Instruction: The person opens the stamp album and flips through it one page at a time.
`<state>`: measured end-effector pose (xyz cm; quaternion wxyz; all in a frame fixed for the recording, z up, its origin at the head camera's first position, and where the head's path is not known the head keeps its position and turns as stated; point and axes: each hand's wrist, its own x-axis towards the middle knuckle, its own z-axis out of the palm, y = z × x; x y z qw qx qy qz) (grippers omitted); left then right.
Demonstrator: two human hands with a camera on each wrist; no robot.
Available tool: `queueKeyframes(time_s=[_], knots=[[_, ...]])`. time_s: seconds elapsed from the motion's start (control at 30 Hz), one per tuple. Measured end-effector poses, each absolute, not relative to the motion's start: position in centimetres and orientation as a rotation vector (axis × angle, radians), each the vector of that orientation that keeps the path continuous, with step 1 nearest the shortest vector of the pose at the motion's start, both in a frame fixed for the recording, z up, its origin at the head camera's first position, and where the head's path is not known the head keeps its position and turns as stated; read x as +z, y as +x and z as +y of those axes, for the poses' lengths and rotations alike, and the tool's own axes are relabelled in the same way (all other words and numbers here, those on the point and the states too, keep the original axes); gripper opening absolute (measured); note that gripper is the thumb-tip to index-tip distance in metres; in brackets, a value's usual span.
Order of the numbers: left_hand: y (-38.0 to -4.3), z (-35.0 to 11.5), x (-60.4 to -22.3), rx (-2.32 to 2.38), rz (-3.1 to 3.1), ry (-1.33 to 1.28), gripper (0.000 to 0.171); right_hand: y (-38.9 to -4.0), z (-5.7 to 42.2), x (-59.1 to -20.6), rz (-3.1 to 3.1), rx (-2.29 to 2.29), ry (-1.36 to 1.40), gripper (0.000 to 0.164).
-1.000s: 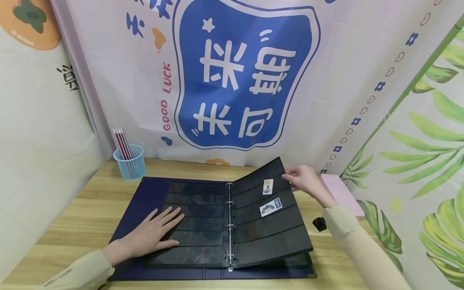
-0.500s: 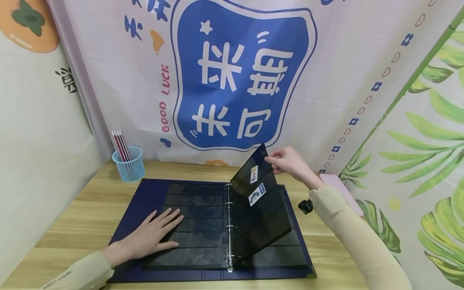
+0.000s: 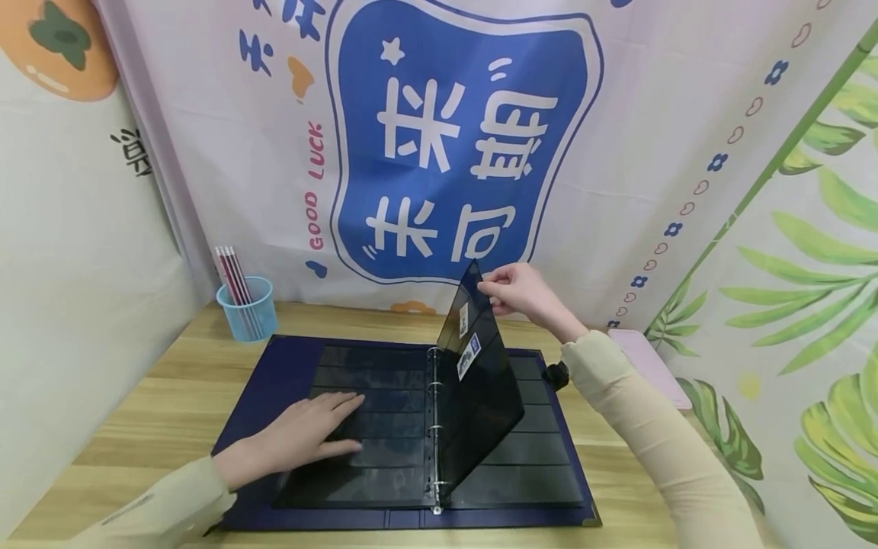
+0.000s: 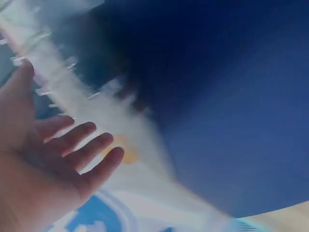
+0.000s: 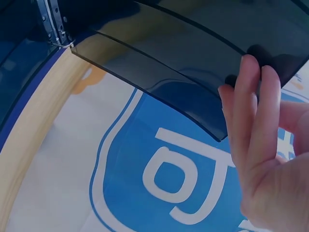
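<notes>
A dark blue ring binder (image 3: 240,427) lies spread on the table, a metal ring spine (image 3: 434,427) down its middle. My right hand (image 3: 520,290) pinches the outer edge of a black pocket page (image 3: 483,404), which stands steeply raised from the rings. Two stamps show on that page: a small one (image 3: 463,319) and a larger blue and white one (image 3: 469,356). In the right wrist view my fingers (image 5: 265,116) are at the edge of the glossy sheet. My left hand (image 3: 302,431), fingers straight, is over the left-hand black page (image 3: 384,457).
A light blue cup (image 3: 250,313) of striped pencils (image 3: 233,274) stands at the back left. To the right lies a pink flat object (image 3: 652,370). A printed cloth (image 3: 240,152) hangs behind the wooden table (image 3: 130,404).
My right hand has lifted the page and swung it leftward, from a low slant to nearly upright. My left hand has shifted slightly right over the left page.
</notes>
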<state>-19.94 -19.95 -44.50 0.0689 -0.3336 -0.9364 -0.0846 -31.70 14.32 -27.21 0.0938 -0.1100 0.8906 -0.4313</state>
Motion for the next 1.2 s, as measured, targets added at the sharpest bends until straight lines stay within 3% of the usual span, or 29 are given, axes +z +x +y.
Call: queueKeyframes(time_s=[0.23, 0.33, 0.57, 0.87, 1.2], knots=[[-20.1, -13.0, -38.4, -0.594, -2.624, -0.939, 0.025, -31.3, 13.0, -26.7, 2.721, -1.267, -0.324, 0.027], [-20.1, -10.3, -35.5, -0.726, -2.561, -0.946, 0.015, -31.3, 12.7, -26.5, 2.746, -1.26, -0.318, 0.026], [-20.2, -6.3, -31.7, -0.869, -2.547, -0.946, 0.027, -31.4, 11.7, -26.5, 2.761, -1.237, -0.346, 0.025], [-20.3, -4.3, -30.8, -0.949, -2.569, -0.929, 0.043, -31.4, 11.0, -26.5, 2.766, -1.216, -0.395, 0.025], [-19.4, -5.6, -30.7, -1.005, -2.576, -0.908, 0.027, -30.7, 10.7, -26.9, 2.754, -1.243, -0.475, 0.027]])
